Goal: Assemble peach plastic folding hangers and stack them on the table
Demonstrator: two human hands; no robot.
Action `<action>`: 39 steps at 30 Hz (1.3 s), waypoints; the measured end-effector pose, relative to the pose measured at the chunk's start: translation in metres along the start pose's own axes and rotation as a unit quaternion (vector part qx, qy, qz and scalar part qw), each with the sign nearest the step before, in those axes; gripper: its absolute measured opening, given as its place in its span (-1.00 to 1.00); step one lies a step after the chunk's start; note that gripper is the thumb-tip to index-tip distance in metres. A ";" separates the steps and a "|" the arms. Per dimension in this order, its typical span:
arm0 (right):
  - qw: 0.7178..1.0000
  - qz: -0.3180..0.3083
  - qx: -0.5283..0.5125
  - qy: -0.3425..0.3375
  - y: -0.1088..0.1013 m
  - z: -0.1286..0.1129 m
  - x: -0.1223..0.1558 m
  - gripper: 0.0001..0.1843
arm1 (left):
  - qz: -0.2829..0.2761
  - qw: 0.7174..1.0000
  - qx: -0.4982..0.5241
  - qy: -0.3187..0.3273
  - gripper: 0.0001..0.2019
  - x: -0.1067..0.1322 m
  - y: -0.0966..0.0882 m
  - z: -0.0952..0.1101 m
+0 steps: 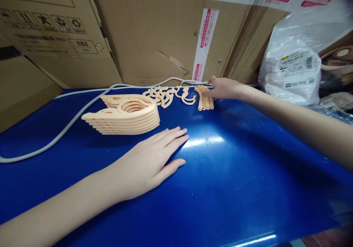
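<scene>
My left hand (pixel 147 162) lies flat on the blue table, its fingers stretched out and holding nothing. Ahead of it is a neat stack of beige plastic hanger parts (pixel 127 124), nested one on another. At the far side, my right hand (pixel 222 88) reaches over a row of short curved beige pieces (pixel 203 101). Its thumb lies across their upper part and its index finger points apart from it; the palm hides part of the row. Left of that row are beige plastic hooks (pixel 189 98) and a small pile of similar beige parts (pixel 161 94).
A pale cable (pixel 66 131) curves along the table's back and left. Cardboard boxes (pixel 160 30) stand behind the blue table (pixel 220 188). A clear plastic bag with a white labelled roll (pixel 296 74) sits at the back right.
</scene>
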State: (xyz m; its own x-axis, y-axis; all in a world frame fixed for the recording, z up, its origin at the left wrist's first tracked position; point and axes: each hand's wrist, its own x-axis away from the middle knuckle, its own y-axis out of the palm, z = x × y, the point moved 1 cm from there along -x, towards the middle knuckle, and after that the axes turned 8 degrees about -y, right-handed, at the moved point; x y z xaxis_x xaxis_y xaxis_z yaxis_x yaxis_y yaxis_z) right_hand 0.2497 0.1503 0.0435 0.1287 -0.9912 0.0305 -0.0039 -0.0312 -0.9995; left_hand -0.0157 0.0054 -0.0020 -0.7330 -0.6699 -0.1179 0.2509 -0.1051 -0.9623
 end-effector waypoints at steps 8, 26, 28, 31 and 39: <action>0.998 0.067 -0.003 -0.020 -0.008 0.008 0.004 -0.38 | 0.001 1.000 -0.005 0.002 -0.51 -0.001 0.002 -0.001; 0.912 0.001 -0.087 -0.400 0.020 -0.053 0.144 -0.73 | 0.148 0.989 0.008 -0.025 -0.78 0.000 -0.006 0.006; 0.905 0.006 -0.092 -0.416 0.023 -0.054 0.146 -0.74 | 0.127 0.991 0.019 -0.023 -0.81 0.000 -0.005 0.007; 0.894 0.031 -0.091 -0.437 0.025 -0.054 0.147 -0.76 | 0.118 0.992 0.032 -0.022 -0.81 -0.001 -0.005 0.008; 0.885 0.042 -0.070 -0.457 0.027 -0.053 0.146 -0.71 | 0.107 0.993 0.037 -0.030 -0.86 -0.001 -0.004 0.010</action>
State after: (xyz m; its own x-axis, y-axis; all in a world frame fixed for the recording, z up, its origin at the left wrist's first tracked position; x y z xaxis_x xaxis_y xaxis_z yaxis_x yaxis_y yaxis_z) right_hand 0.2162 -0.0025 0.0212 0.8713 -0.4739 -0.1276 -0.1668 -0.0415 -0.9851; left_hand -0.0098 -0.0011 0.0048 -0.6199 -0.7247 -0.3010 0.4449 -0.0086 -0.8955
